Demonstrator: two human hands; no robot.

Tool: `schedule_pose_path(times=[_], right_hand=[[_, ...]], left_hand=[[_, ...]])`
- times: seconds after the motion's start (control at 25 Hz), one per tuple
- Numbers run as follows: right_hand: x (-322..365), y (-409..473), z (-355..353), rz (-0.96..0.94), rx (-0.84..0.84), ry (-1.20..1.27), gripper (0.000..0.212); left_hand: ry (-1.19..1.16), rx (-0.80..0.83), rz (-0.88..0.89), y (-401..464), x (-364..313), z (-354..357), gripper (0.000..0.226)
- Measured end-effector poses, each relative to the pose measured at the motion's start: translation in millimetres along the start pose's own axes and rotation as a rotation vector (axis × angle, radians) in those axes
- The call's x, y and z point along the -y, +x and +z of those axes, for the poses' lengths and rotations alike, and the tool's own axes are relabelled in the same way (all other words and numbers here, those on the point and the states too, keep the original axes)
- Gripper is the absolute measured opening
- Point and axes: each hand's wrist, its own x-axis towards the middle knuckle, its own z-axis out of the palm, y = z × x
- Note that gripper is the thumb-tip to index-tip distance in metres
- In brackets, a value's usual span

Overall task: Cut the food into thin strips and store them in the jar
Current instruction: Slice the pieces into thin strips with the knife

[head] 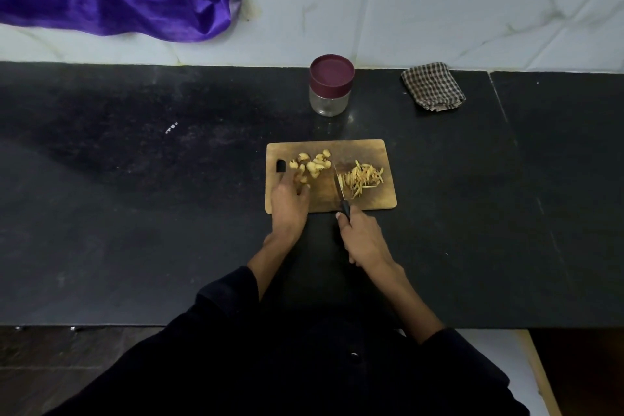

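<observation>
Right hand gripped knife, strips right of blade. Left hand pinched food pieces on board.

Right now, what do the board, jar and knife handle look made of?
Cutting board: probably wood, matte brown, stained. Jar: see-through body, glass or clear plastic, cannot tell which; its maroon lid looks like smooth plastic. Knife handle: black, likely plastic, mostly covered by the right hand.

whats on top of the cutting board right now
On the cutting board lie uncut food chunks at left and thin strips at right, with the knife blade between them. The left hand covers some chunks and board beneath it.
</observation>
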Motion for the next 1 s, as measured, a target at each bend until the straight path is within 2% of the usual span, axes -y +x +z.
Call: schedule_pose_path(times=[0.2, 0.36, 0.52, 0.64, 0.8, 1.0], right_hand=[[-5, 4, -2, 0.003, 0.003, 0.015, 0.027], [-7, 6, -3, 0.010, -0.006, 0.024, 0.026], [-7, 6, -3, 0.009, 0.005, 0.024, 0.026], [-9, 7, -5, 0.008, -0.012, 0.039, 0.028], [-9, 7, -3, 0.014, 0.007, 0.026, 0.028], [-9, 7, -5, 0.022, 0.035, 0.017, 0.027]], left_hand=[[0.095, -0.007, -0.052, 15, 4, -2, 0.030], [0.225, 0.055, 0.043, 28, -8, -1, 0.036], [0.372, 0.136, 0.089, 46, -12, 2, 0.030], [0.381, 0.105, 0.100, 47, -12, 6, 0.021], [0.396, 0.142, 0.081, 50, -12, 4, 0.028], [0.358, 0.206, 0.052, 60, -9, 1, 0.026]])
